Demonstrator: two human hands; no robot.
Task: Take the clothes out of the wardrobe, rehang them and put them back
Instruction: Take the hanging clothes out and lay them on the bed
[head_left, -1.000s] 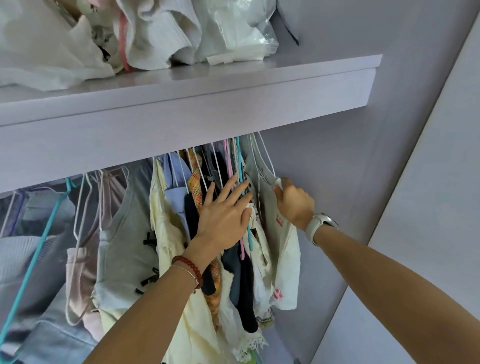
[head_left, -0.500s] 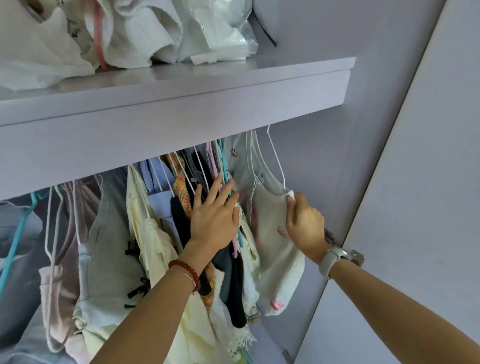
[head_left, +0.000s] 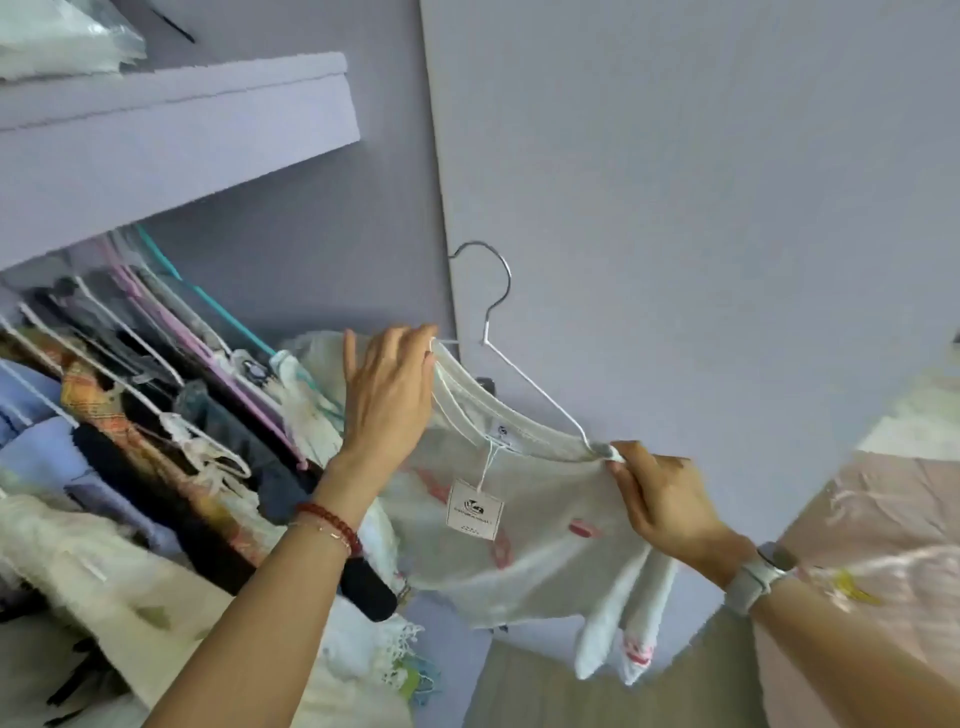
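A white top with pink marks (head_left: 540, 530) hangs on a white wire hanger (head_left: 524, 374), out in front of the open wardrobe. A paper tag (head_left: 475, 509) dangles from its collar. My right hand (head_left: 662, 499) pinches the right shoulder of the top together with the hanger's end. My left hand (head_left: 387, 389) lies against the left shoulder with its fingers straight. The hanger's hook is free in the air, off the rail.
Several other garments on hangers (head_left: 156, 415) crowd the rail at left under the lilac shelf (head_left: 171, 150). The wardrobe door (head_left: 675, 182) stands open behind the top. Pink fabric (head_left: 878, 525) lies at right. Bagged items (head_left: 62, 36) sit on the shelf.
The white top and its hanger came off the rail and out to the right of the wardrobe. My left hand moved from the hanging clothes to the top's left shoulder. The view swung right.
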